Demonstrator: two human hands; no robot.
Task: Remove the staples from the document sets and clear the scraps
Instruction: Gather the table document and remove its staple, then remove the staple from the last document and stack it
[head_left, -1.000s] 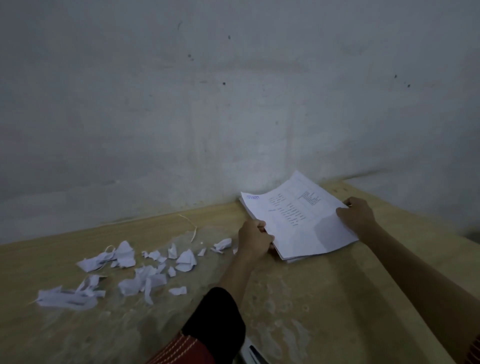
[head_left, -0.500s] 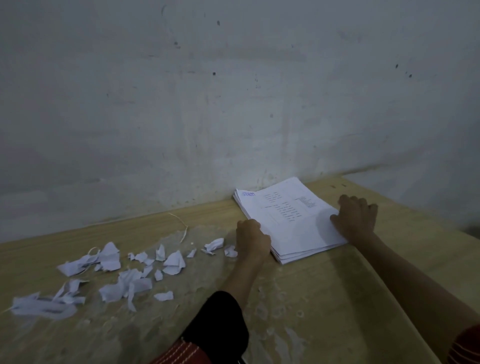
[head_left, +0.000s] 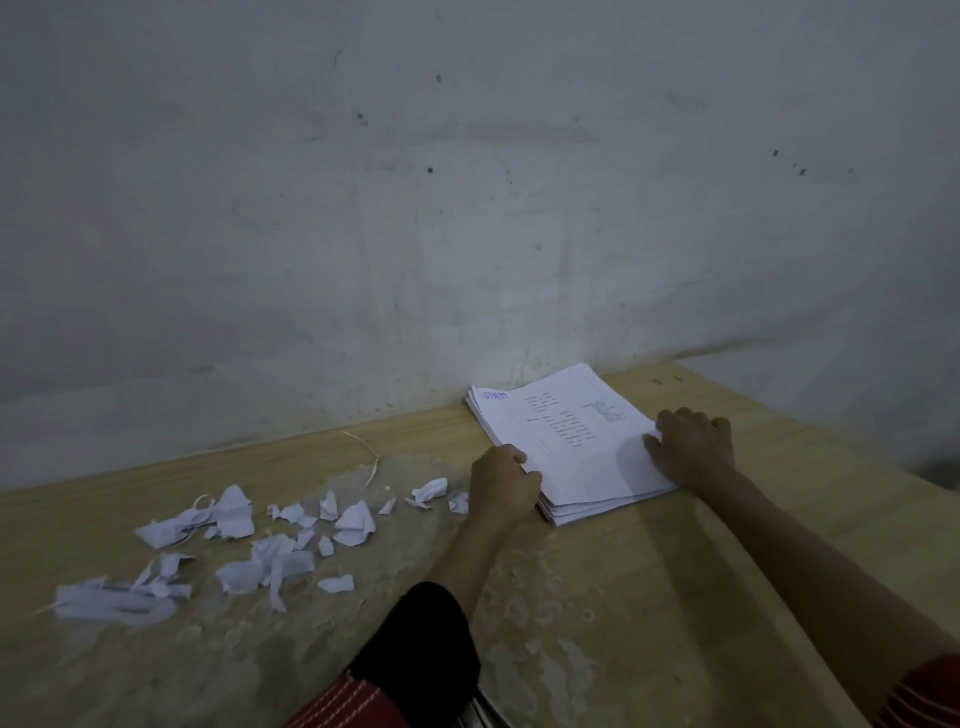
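Plainly light and floppy, the stack (head_left: 566, 447) lies on the table (head_left: 675, 597) by the wall (head_left: 467, 208); loose sheets may slide, so grip both edges. Left hand (head_left: 501, 480) curls round its left edge; right hand (head_left: 693, 449) presses flat-fingered. Scraps (head_left: 234, 545) lie left.

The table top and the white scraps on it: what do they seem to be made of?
Table top: probably wood or wood-look laminate, matt, with pale grain lines and worn blotches. Scraps: thin white paper, matt, with torn, curled edges.
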